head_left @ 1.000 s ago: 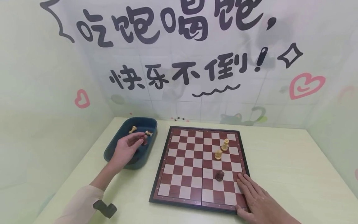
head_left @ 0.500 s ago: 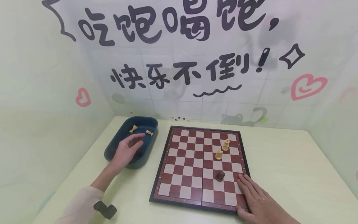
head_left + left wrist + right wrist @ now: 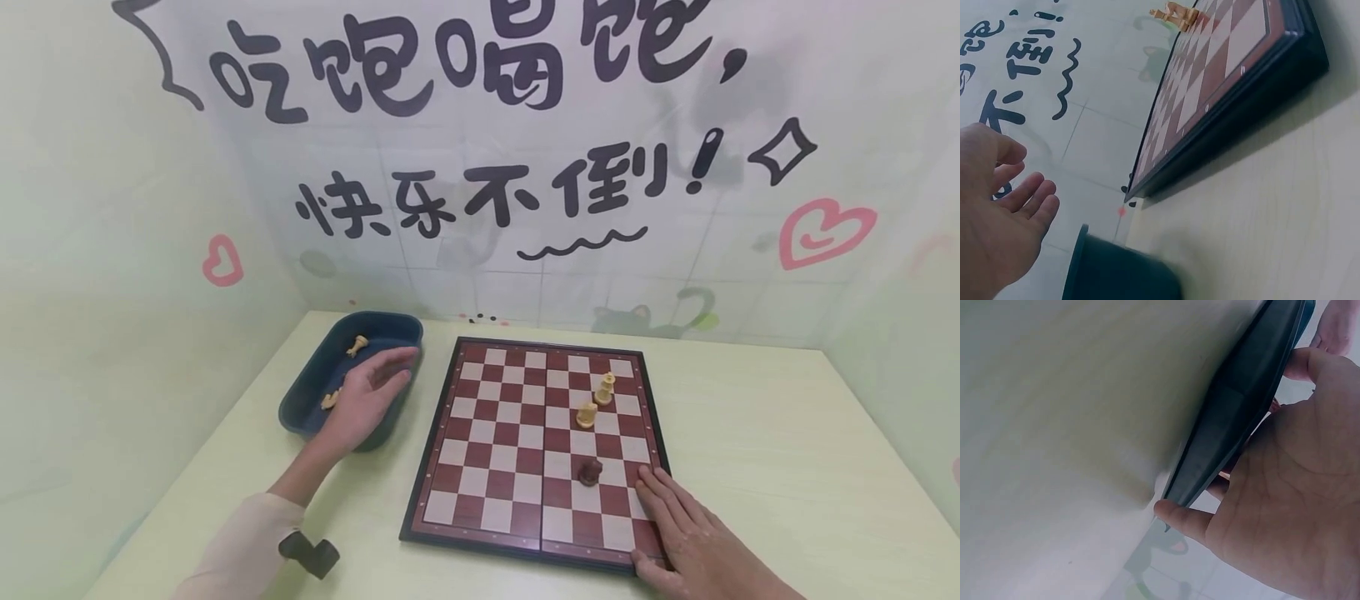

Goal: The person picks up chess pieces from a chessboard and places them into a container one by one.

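- Presently, your chessboard (image 3: 495,492) lies flat on the pale table (image 3: 772,467), with a wall (image 3: 540,292) bearing black lettering (image 3: 498,196) behind it.
- Three men stand on the half of the board to your right: a pale far piece (image 3: 604,389), a pale nearer piece (image 3: 587,415) just beside it, and a dark piece (image 3: 590,472) closer to you.
- Your left hand (image 3: 367,404) stands in the way of part of the blue tray (image 3: 397,327); you cannot tell what lies beneath it. Your light sleeve (image 3: 236,542), with a dark fitting (image 3: 309,554) on it, reaches across the table's near left.
- From the left wrist you see what the head view hides: the inner side of that hand, its fingers loosely bent and spaced, with bare gaps between them. You also get the board's thick black side.
- Your right hand (image 3: 705,550) rests on the board's right border, fingers straight and side by side, thumb spread toward the near corner. From the right wrist you see its palm and the board's dark side wall; the head view gives you the back of the hand.
- Over to the left, apart from the board, the tray holds two pale pieces lying down: a far tray piece (image 3: 357,345) and a near tray piece (image 3: 331,399) beside your wrist. The left wrist view shows only the tray's outside.
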A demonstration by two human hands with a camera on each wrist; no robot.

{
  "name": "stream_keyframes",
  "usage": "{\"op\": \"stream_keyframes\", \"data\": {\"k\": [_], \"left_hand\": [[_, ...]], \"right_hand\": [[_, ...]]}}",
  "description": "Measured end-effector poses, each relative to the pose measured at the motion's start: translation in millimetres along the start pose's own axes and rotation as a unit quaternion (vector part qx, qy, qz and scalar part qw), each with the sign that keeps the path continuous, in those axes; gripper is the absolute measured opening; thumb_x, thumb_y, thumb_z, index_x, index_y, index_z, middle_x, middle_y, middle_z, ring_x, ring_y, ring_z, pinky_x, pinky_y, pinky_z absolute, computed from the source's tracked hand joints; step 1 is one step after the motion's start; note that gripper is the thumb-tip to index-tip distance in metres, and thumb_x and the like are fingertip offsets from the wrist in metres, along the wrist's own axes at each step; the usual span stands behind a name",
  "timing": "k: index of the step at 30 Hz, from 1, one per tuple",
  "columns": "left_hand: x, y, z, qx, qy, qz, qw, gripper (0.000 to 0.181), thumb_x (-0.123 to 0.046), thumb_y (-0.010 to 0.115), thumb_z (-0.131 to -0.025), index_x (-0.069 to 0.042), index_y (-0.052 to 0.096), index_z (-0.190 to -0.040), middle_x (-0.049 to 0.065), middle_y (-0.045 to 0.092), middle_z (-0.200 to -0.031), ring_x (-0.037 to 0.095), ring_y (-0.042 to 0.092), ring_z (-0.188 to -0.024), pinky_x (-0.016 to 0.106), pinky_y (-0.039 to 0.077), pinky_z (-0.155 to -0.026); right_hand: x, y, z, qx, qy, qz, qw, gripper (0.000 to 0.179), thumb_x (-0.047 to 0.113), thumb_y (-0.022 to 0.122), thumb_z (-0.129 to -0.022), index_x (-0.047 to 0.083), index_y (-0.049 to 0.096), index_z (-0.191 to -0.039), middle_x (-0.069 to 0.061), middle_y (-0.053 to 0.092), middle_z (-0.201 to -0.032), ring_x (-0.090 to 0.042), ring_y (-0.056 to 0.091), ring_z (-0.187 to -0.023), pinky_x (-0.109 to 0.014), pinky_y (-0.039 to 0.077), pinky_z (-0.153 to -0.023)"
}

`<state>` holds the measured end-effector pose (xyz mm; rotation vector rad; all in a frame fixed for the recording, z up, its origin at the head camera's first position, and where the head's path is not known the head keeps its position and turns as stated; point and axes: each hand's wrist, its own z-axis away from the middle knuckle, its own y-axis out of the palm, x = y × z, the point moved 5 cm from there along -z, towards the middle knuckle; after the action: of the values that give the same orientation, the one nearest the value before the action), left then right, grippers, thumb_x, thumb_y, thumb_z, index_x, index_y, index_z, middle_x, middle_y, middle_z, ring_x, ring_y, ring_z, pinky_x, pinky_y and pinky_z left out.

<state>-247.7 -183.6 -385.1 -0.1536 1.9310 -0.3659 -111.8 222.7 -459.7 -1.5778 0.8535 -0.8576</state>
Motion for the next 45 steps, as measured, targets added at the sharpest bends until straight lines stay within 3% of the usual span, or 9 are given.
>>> {"op": "stream_keyframes", "data": {"k": [13,17,19,20,23,26,34,36,45], "left_hand": [[-15.2,35.3,-8.5,0.031,0.02,0.041,0.9985,0.035,-0.007,0.06,-0.104,0.002,0.057,-0.137,0.019,0.06,-0.137,0.033,0.055,-0.128,0.027,0.045,-0.104],[-23.0,46.1,-9.2,0.035,0.03,0.082,0.9956,0.037,-0.004,0.061,-0.102,0.005,0.056,-0.138,0.024,0.059,-0.135,0.037,0.054,-0.128,0.027,0.047,-0.102],[-26.7,52.3,-8.6,0.038,0.029,0.098,0.994,0.038,-0.003,0.062,-0.101,0.004,0.056,-0.138,0.024,0.059,-0.135,0.037,0.054,-0.128,0.027,0.048,-0.101],[-28.4,55.9,-8.4,0.041,0.029,0.103,0.9934,0.039,-0.003,0.062,-0.101,0.005,0.055,-0.138,0.023,0.059,-0.135,0.038,0.054,-0.127,0.027,0.049,-0.1],[-32.5,67.3,-7.4,0.059,0.025,0.109,0.9919,0.04,-0.004,0.064,-0.1,0.006,0.055,-0.138,0.023,0.06,-0.134,0.04,0.054,-0.127,0.031,0.049,-0.102],[-33.3,75.2,-7.8,0.067,0.024,0.106,0.9919,0.04,-0.004,0.064,-0.1,0.006,0.055,-0.138,0.021,0.061,-0.133,0.04,0.055,-0.126,0.036,0.048,-0.103],[-32.7,85.7,-11.4,0.072,0.023,0.11,0.991,0.038,-0.005,0.064,-0.101,0.003,0.057,-0.137,0.02,0.061,-0.132,0.035,0.058,-0.123,0.043,0.048,-0.104],[-31.7,93.1,-10.0,0.083,0.018,0.117,0.9895,0.038,-0.007,0.064,-0.101,0.002,0.056,-0.137,0.02,0.061,-0.132,0.037,0.057,-0.123,0.04,0.049,-0.103],[-21.6,129.2,2.0,0.122,-0.026,0.129,0.9838,0.039,-0.006,0.068,-0.098,0.004,0.058,-0.134,0.015,0.064,-0.128,0.034,0.061,-0.119,0.034,0.053,-0.097]], "right_hand": [[1.2,-2.8,-0.6,0.003,0.0,-0.002,1.0,0.085,0.061,0.061,-0.092,-0.002,0.046,-0.147,-0.016,0.042,-0.155,-0.034,0.038,-0.14,-0.049,0.044,-0.105],[1.5,-2.4,-0.6,-0.01,-0.003,-0.005,0.9999,0.085,0.06,0.061,-0.092,-0.003,0.046,-0.147,-0.015,0.043,-0.154,-0.033,0.039,-0.14,-0.028,0.023,-0.118],[1.4,-2.1,-0.6,-0.013,-0.003,-0.01,0.9999,0.085,0.06,0.062,-0.092,-0.003,0.046,-0.147,-0.016,0.042,-0.155,-0.033,0.038,-0.14,-0.017,0.007,-0.117],[1.3,-2.1,-0.5,-0.016,-0.002,-0.008,0.9998,0.085,0.06,0.062,-0.092,-0.003,0.046,-0.147,-0.016,0.042,-0.155,-0.033,0.038,-0.14,-0.016,0.006,-0.116],[1.1,-2.6,-0.5,-0.014,0.002,-0.005,0.9999,0.085,0.06,0.062,-0.092,-0.003,0.046,-0.147,-0.015,0.042,-0.155,-0.033,0.038,-0.14,-0.025,0.021,-0.117],[1.7,-3.6,-1.3,-0.011,0.006,0.001,0.9999,0.086,0.06,0.063,-0.091,-0.002,0.046,-0.148,-0.015,0.042,-0.155,-0.033,0.039,-0.14,-0.043,0.042,-0.107],[3.0,-4.5,-1.6,0.001,0.014,-0.003,0.9999,0.086,0.059,0.063,-0.091,-0.003,0.046,-0.148,-0.015,0.042,-0.155,-0.033,0.039,-0.141,-0.043,0.04,-0.108],[2.1,-3.2,-1.3,0.001,0.019,-0.01,0.9998,0.086,0.059,0.063,-0.091,-0.002,0.046,-0.149,-0.015,0.041,-0.156,-0.032,0.038,-0.141,-0.036,0.033,-0.112],[3.2,-2.3,-1.3,-0.001,0.013,-0.004,0.9999,0.085,0.058,0.064,-0.091,-0.003,0.046,-0.148,-0.015,0.042,-0.155,-0.033,0.038,-0.141,-0.048,0.043,-0.105]]}}
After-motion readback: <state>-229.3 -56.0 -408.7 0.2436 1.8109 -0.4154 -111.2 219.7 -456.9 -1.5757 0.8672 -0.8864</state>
